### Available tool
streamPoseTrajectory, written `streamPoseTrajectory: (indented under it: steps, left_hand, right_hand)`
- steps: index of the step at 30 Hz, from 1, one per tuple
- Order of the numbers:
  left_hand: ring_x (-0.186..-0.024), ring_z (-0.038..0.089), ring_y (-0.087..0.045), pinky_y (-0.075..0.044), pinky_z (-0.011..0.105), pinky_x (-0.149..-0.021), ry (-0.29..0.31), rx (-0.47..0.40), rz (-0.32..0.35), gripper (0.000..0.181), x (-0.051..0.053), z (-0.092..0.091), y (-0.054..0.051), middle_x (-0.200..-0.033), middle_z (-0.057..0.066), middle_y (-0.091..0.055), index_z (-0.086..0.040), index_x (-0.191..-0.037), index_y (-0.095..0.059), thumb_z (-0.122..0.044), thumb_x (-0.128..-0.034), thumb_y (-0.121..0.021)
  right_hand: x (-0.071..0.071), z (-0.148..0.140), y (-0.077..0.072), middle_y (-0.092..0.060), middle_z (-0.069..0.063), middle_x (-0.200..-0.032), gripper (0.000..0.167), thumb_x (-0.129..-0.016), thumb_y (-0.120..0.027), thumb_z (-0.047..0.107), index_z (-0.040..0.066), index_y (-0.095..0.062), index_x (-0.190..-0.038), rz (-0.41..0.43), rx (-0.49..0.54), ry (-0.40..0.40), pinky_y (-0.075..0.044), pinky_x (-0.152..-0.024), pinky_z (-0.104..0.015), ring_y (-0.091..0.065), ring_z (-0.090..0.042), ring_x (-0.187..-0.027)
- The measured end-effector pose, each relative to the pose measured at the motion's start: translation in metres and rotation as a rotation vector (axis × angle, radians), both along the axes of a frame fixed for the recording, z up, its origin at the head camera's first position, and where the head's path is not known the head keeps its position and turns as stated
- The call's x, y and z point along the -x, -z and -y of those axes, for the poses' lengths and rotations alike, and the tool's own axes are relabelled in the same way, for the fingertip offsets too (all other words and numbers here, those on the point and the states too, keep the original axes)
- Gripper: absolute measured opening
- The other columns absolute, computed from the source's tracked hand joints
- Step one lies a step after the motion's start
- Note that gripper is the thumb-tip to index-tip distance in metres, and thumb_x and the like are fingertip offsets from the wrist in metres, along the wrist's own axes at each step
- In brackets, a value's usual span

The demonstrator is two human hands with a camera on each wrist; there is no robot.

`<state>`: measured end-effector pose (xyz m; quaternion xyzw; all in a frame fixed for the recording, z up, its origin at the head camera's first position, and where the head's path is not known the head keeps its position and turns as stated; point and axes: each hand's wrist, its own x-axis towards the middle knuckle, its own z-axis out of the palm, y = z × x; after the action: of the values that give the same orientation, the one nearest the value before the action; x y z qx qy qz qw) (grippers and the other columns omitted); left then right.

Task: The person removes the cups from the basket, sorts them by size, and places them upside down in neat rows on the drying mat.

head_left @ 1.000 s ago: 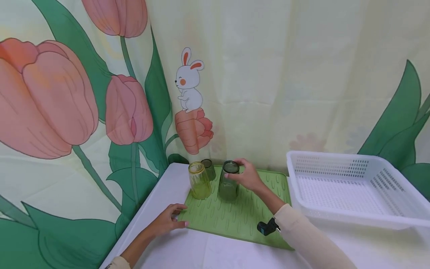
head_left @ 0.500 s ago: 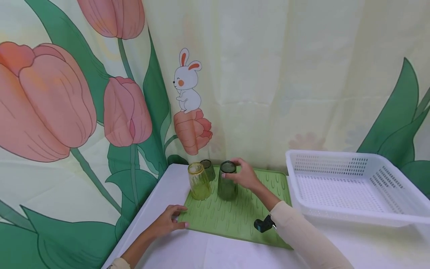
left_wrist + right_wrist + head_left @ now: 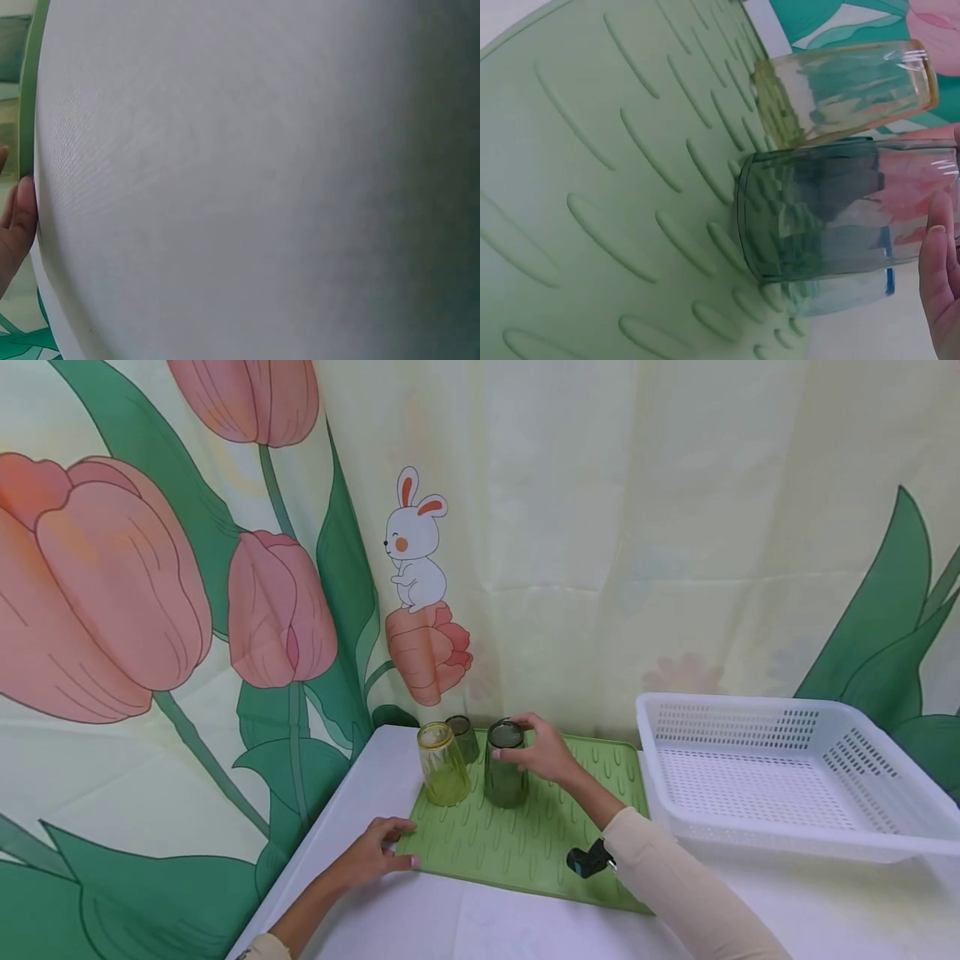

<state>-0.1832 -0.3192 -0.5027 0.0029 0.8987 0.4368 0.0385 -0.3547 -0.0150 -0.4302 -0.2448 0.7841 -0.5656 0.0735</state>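
Observation:
My right hand grips a dark grey-green drinking glass near its top. This glass stands on a green ribbed mat, its wider end down. In the right wrist view, fingertips press against the glass's narrow end. Just left of it is a yellow-tinted glass, also wide end down. A smaller dark glass stands behind the two. My left hand rests at the mat's front left corner, thumb by the front edge and fingers relaxed at the side.
A white perforated plastic basket stands right of the mat on the white-covered table. Behind the mat hangs a curtain printed with tulips and a rabbit. A small black device is strapped at the right wrist.
The held glass and right hand have shifted very slightly left toward the yellow glass. The view has drifted a little. My left hand keeps its place at the mat corner.

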Motion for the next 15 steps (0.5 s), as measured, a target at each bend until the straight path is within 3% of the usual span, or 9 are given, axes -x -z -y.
streamPoseTrajectory:
  steps: [6,15]
  left_hand:
    - [-0.110,0.025,-0.050,-0.046,0.024,-0.082,0.021,-0.027,-0.012,0.055,0.0007,0.0006,0.0014,-0.122,0.019,-0.050,-0.001,-0.130,-0.060,-0.018,-0.0826,-0.082]
    - [-0.111,0.026,-0.049,-0.046,0.024,-0.082,0.018,-0.005,0.000,0.055,0.0017,0.0025,0.0010,-0.125,0.019,-0.049,-0.002,-0.130,-0.061,-0.021,-0.0829,-0.082]
  right_hand:
    - [0.0018,0.0002,0.0020,-0.052,-0.018,-0.134,0.070,-0.079,-0.087,0.028,0.011,-0.054,-0.137,0.003,-0.009,-0.006,-0.058,-0.072,-0.054,-0.068,-0.034,-0.066]
    - [0.0004,-0.0014,-0.0014,-0.050,-0.020,-0.138,0.072,-0.081,-0.085,0.031,0.012,-0.051,-0.141,0.011,-0.028,-0.025,-0.058,-0.074,-0.054,-0.068,-0.035,-0.068]
